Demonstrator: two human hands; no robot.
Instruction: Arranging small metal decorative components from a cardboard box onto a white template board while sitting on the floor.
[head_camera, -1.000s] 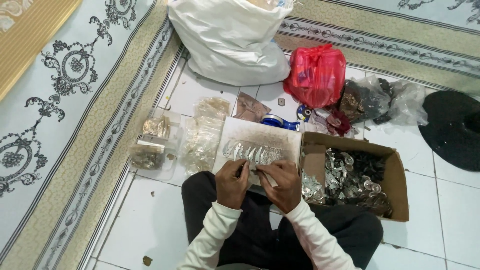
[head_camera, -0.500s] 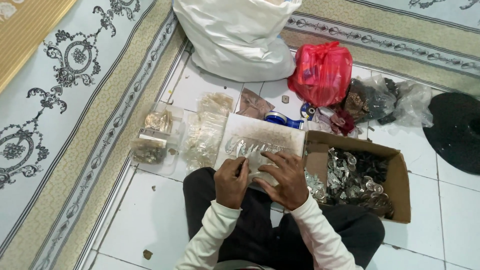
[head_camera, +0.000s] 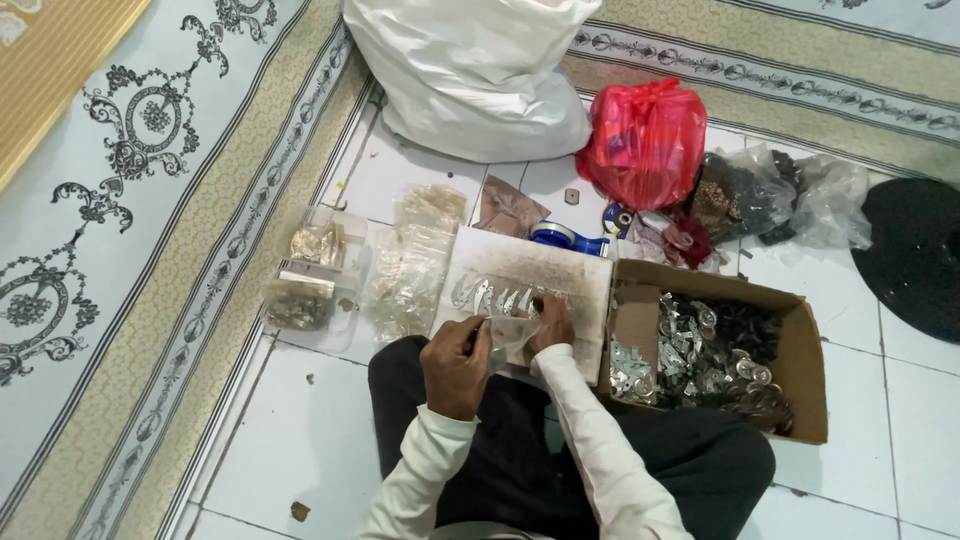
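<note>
The left hand (head_camera: 455, 362) and right hand (head_camera: 548, 322) pinch a small clear plastic bag (head_camera: 512, 333) between closed fingers, above the lap. It is thin, crinkled and glossy. Just beyond it, curved silvery metal pieces (head_camera: 490, 297) lie in a row on a flat white board (head_camera: 560, 275).

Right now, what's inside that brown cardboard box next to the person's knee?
The cardboard box holds a heap of small shiny silver metal pieces mixed with darker ones. The heap covers the box's bottom and whatever lies lower.
</note>
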